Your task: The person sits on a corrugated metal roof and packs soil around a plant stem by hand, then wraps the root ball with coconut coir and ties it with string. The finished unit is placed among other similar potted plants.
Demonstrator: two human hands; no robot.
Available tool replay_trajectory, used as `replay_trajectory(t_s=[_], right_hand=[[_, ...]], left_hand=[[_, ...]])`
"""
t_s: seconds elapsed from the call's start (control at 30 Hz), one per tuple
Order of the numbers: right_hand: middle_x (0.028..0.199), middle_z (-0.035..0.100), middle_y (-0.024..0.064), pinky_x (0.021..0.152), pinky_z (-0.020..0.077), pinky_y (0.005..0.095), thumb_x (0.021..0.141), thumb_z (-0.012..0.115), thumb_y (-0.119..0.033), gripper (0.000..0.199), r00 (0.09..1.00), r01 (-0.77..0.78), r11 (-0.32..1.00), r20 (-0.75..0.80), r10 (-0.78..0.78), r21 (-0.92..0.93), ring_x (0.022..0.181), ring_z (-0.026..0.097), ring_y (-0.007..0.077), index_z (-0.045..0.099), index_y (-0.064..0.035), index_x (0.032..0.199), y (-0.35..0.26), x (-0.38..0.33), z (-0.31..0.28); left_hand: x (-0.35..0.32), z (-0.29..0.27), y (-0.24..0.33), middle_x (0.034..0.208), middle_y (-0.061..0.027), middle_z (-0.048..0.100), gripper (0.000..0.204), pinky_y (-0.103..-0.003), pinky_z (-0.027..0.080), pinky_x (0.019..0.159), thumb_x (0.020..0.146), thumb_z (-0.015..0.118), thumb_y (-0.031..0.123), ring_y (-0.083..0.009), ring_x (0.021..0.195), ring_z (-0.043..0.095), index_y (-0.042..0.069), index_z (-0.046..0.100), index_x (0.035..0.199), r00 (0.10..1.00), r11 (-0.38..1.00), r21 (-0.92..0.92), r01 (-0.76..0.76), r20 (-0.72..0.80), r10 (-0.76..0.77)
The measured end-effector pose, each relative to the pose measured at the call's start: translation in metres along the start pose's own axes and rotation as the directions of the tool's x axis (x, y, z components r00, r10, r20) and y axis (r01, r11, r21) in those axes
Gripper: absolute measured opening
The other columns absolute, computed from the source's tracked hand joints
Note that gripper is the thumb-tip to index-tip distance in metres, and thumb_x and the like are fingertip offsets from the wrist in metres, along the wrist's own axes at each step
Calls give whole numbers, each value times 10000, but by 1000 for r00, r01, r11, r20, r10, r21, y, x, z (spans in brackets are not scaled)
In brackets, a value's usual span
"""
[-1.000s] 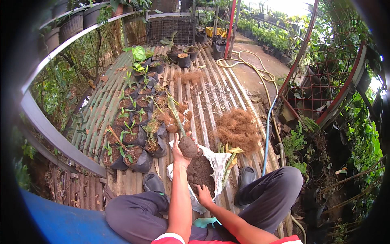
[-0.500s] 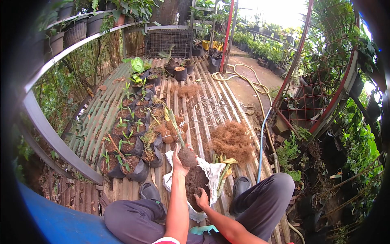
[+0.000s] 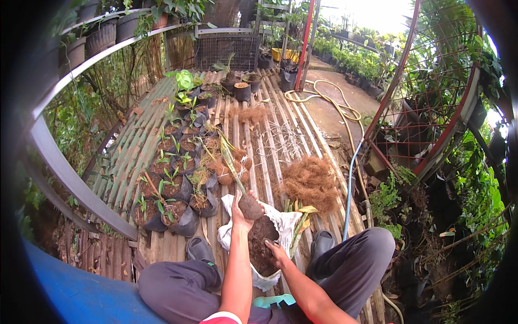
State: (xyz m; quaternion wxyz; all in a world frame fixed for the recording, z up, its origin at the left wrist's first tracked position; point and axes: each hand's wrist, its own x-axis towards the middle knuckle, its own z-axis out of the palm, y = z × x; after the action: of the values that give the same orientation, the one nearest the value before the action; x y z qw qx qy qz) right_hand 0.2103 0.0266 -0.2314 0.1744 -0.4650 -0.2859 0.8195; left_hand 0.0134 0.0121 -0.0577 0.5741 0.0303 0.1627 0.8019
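Observation:
My left hand (image 3: 240,217) is closed round a ball of dark soil (image 3: 250,207) at the foot of a long-leaved plant (image 3: 229,157), whose mottled green leaf with yellow edges tilts up and away. Just below stands a white sack (image 3: 287,222) with its mouth spread wide, holding loose dark soil (image 3: 261,237). On the right side of that soil my right hand (image 3: 277,256) has its fingers curled into it, the tips partly hidden. Some yellowing leaves (image 3: 300,228) lie against the sack's right side.
Left of the sack, several black-bagged seedlings (image 3: 182,220) stand in rows on ridged sheeting. Brown coir fibre (image 3: 309,184) lies at the right, and round fibrous husks (image 3: 231,168) sit beyond the plant. A hose (image 3: 354,162) runs along the right. Sandals (image 3: 199,249) flank the sack.
My right hand has moved up and slightly right across the soil in the sack. The left hand still holds the plant by its soil ball. The whole view has shifted slightly.

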Motion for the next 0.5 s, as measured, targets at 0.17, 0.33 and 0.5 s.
replay_trajectory(t_s=[0.17,0.33,0.5], right_hand=[[1245,584,101,825,529,429,849,747,-262,726,999,40,996,-16,-42,-73,1087,578,232,369,9,1406,0,2,4],[1239,594,90,873,509,422,848,748,-270,724,993,15,993,-116,-28,-113,1100,579,219,376,8,1403,2,0,3],[1161,635,79,846,528,393,884,698,-332,511,999,37,999,-29,-38,-33,1055,608,207,535,-11,1247,-3,-12,8]], left_hand=[[3,-11,-7,853,-56,650,498,-442,554,645,933,449,571,-308,719,659,121,637,1031,1000,1000,-23,8,-15,-8],[-5,-28,-26,859,-52,655,507,-449,547,644,920,464,591,-311,728,656,122,636,1009,999,996,-83,39,-13,-40],[-6,-35,-34,849,-45,655,518,-450,550,651,911,475,608,-312,708,661,123,634,999,995,995,-2,97,-39,-97]])
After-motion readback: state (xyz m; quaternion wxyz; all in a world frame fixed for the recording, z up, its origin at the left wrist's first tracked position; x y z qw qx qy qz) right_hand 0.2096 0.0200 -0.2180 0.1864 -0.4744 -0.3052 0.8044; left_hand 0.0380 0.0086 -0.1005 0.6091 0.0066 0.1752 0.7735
